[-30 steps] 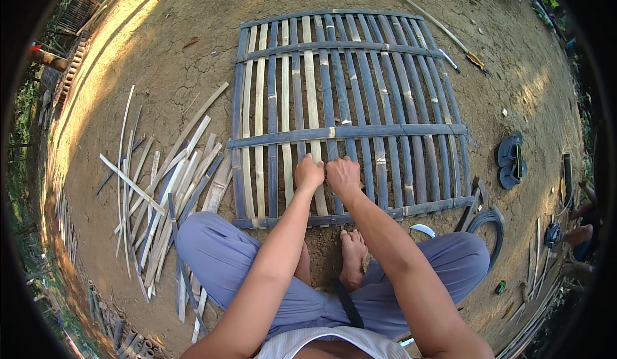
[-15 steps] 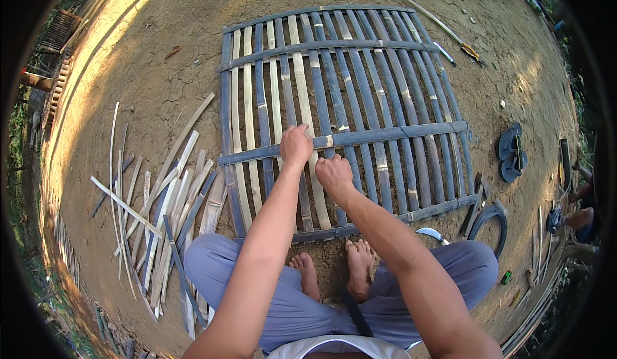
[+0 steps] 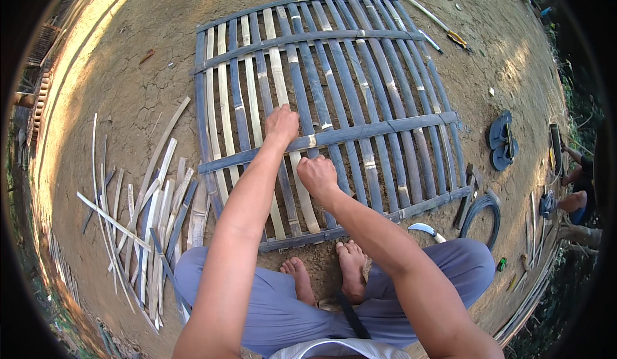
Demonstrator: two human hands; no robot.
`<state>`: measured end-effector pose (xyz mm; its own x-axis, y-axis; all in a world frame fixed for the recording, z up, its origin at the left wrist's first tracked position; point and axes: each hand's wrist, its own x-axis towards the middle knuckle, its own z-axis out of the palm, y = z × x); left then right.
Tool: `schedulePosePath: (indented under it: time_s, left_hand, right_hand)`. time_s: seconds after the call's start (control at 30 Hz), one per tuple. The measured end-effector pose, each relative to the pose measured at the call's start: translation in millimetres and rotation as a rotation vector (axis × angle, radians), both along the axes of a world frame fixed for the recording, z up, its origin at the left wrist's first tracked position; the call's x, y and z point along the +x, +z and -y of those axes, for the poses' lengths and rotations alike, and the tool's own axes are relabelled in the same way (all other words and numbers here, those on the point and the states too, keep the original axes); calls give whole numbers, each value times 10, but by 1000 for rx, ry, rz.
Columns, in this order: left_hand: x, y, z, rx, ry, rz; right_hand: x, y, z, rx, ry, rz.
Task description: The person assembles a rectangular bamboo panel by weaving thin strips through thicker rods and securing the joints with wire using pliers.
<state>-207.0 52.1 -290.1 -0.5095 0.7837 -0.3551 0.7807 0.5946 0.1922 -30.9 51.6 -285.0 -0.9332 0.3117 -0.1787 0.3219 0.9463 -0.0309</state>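
Slatted bamboo panel [image 3: 331,84] flat on ground [image 3: 148,86]. Left hand [image 3: 281,125] curled just beyond near crossbar [image 3: 385,127], right hand [image 3: 317,174] curled just before it; fingertips hidden, cannot tell whether pinching. Sickle [image 3: 422,228] beside panel's near edge, toward right corner.

Dark flip-flops [image 3: 497,133] lie on brown ground [image 3: 160,70], another person's leg [image 3: 572,202] farther right.
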Motion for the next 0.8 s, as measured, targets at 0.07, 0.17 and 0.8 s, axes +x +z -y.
schedulePosePath:
  time_s: [0.07,0.17,0.8]
  left_hand:
    - [-58,-79,-81,-23,-29,-28]
    - [-38,-73,-192,-59,-18,-1]
    - [141,-125,416,659,205,560]
  right_hand:
    - [-23,12,-4,-10,-17,8]
    - [-30,16,-5,-15,-40,41]
    - [-47,311,-146,-207,-244,41]
